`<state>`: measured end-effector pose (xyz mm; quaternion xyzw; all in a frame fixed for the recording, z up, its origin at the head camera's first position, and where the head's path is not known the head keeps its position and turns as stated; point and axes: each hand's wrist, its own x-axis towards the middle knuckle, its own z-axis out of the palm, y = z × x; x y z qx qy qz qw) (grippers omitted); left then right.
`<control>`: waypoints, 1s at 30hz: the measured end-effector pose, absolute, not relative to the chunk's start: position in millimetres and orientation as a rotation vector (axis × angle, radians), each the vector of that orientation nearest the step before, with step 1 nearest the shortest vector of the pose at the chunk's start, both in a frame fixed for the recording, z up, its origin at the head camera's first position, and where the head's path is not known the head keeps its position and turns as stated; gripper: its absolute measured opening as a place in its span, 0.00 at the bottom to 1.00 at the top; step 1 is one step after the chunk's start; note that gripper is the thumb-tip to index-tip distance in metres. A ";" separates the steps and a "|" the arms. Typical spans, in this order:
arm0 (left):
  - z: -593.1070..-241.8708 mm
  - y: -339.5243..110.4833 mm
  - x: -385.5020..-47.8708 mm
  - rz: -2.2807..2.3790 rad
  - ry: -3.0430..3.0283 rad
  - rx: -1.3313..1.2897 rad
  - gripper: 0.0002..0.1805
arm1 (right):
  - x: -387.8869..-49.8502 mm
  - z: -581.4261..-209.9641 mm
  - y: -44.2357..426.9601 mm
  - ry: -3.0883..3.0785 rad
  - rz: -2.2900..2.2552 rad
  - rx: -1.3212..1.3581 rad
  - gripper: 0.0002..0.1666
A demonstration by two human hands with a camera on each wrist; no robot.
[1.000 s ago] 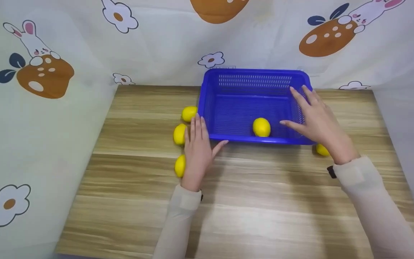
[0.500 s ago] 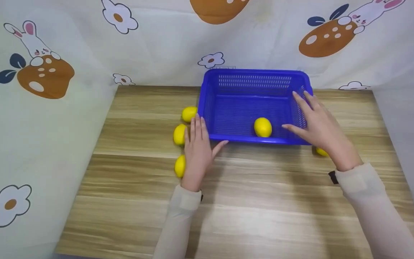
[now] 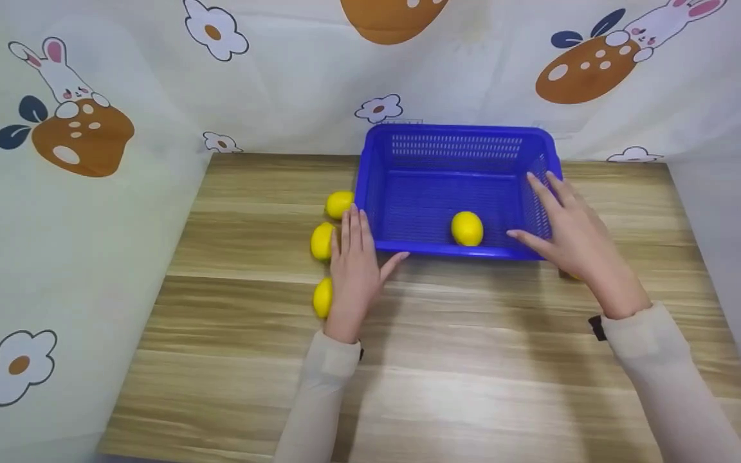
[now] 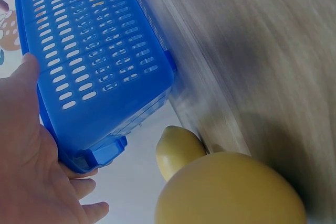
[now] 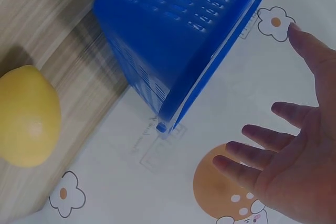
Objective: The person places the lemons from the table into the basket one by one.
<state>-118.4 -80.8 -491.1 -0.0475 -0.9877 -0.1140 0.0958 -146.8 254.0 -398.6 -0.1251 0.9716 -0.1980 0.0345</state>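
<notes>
A blue plastic basket (image 3: pixel 454 249) with slotted walls stands at the back of the wooden table, one yellow lemon (image 3: pixel 467 228) inside near its front wall. My left hand (image 3: pixel 354 273) touches its front left corner, fingers straight along the left side and thumb near the front rim. Over the right front corner my right hand (image 3: pixel 579 235) is spread, holding nothing; the right wrist view shows its fingers apart from the basket (image 5: pixel 168 30). Lemons lie left of the basket: one at the back (image 3: pixel 339 204), a middle lemon (image 3: pixel 322 242) and a front lemon (image 3: pixel 323 298), partly hidden by my left hand.
Another lemon (image 5: pixel 29 119) lies on the table right of the basket, mostly hidden under my right wrist in the head view. A patterned cloth (image 3: pixel 280 96) hangs directly behind the basket. The wooden tabletop (image 3: pixel 448 360) extends in front.
My right hand has drawn slightly toward me, covering more of the right-hand lemon. The lemon in the basket has wobbled a little. My left hand and the basket have stayed put.
</notes>
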 end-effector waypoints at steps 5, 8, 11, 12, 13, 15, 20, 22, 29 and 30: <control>-491.2 -81.0 -119.1 -0.324 -2.943 -0.142 0.59 | -143.5 -399.5 254.9 3.001 -0.618 -0.393 0.56; -491.5 -81.2 -119.2 -0.326 -2.955 -0.140 0.59 | -141.7 -400.0 255.6 3.009 -0.629 -0.401 0.56; -492.2 -81.5 -119.5 -0.331 -2.965 -0.139 0.59 | -139.0 -400.8 256.0 3.014 -0.638 -0.405 0.56; -492.2 -81.6 -119.6 -0.336 -2.967 -0.138 0.59 | -138.0 -401.2 256.0 3.015 -0.642 -0.405 0.56; -492.3 -81.7 -119.6 -0.340 -2.968 -0.137 0.59 | -136.8 -401.7 256.1 3.015 -0.645 -0.408 0.56; -492.3 -81.6 -119.5 -0.346 -2.964 -0.135 0.59 | -134.6 -402.7 256.0 3.023 -0.646 -0.421 0.55; -492.1 -80.7 -119.0 -0.329 -2.948 -0.131 0.59 | -129.4 -406.7 256.8 3.047 -0.669 -0.467 0.55; -491.9 -80.2 -119.3 -0.312 -2.952 -0.128 0.59 | -127.9 -408.2 257.5 3.052 -0.684 -0.481 0.55; -490.6 -80.6 -119.9 -0.314 -2.980 -0.115 0.59 | -121.5 -411.3 261.2 3.047 -0.713 -0.472 0.55; -490.6 -80.7 -119.8 -0.314 -2.980 -0.115 0.59 | -120.4 -411.9 261.8 3.044 -0.719 -0.467 0.55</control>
